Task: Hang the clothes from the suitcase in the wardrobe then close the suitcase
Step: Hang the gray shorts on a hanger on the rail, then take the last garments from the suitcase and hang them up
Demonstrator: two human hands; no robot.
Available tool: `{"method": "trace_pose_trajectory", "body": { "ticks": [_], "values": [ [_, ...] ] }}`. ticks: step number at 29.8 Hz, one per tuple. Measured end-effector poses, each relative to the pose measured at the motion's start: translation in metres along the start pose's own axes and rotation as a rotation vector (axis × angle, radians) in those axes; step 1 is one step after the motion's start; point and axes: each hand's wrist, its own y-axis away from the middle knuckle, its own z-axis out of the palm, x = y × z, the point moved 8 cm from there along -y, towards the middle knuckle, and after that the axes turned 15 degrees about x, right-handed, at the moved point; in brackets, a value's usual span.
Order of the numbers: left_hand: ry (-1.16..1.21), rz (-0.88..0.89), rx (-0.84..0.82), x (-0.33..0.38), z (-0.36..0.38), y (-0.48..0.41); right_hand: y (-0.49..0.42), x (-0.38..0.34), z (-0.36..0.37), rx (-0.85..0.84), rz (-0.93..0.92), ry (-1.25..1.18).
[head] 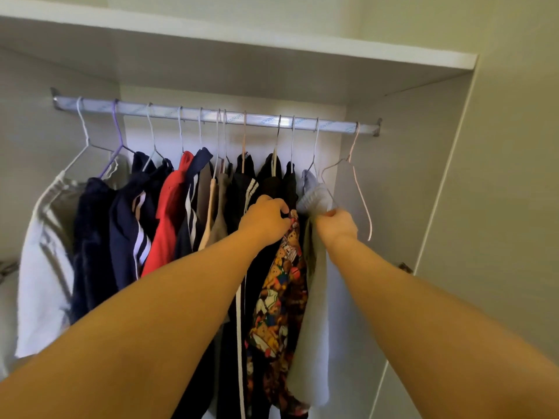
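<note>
Now left hand (266,217) pinches bear-print garment (281,300), right hand (336,222) pinches grey garment (316,196); rail (260,119) print unreadable.

Faint grey lettering printed repeatedly along the clear film wrapping the silver metal hanging rail (260,120), too small and blurred to read, no legible label, brand, number or sign on the hanging clothes (169,213)

Bare left hand (266,219) and right hand (337,223) on long bare forearms (169,297).
</note>
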Motion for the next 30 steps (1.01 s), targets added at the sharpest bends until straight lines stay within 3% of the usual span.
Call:
{"method": "trace_pose_trajectory", "body": {
  "ticks": [2, 10, 15, 23, 30],
  "values": [
    [-0.008, -0.03, 0.017, -0.005, -0.011, 0.026, 0.029, 0.008, -0.001, -0.004, -0.007, -0.018],
    [0.018, -0.232, 0.026, -0.06, -0.04, 0.174, 0.171, 0.059, 0.043, -0.326, 0.058, -0.056],
    [-0.041, -0.409, 0.023, -0.114, -0.066, 0.275, 0.278, 0.103, 0.092, -0.566, 0.179, 0.05],
    [-0.144, -0.954, 0.029, -0.245, -0.14, 0.482, 0.489, 0.118, 0.168, -0.999, 0.132, 0.226],
    [-0.144, -1.227, 0.042, -0.304, -0.181, 0.609, 0.628, 0.146, 0.187, -1.197, 0.113, 0.314]
  ]
}}
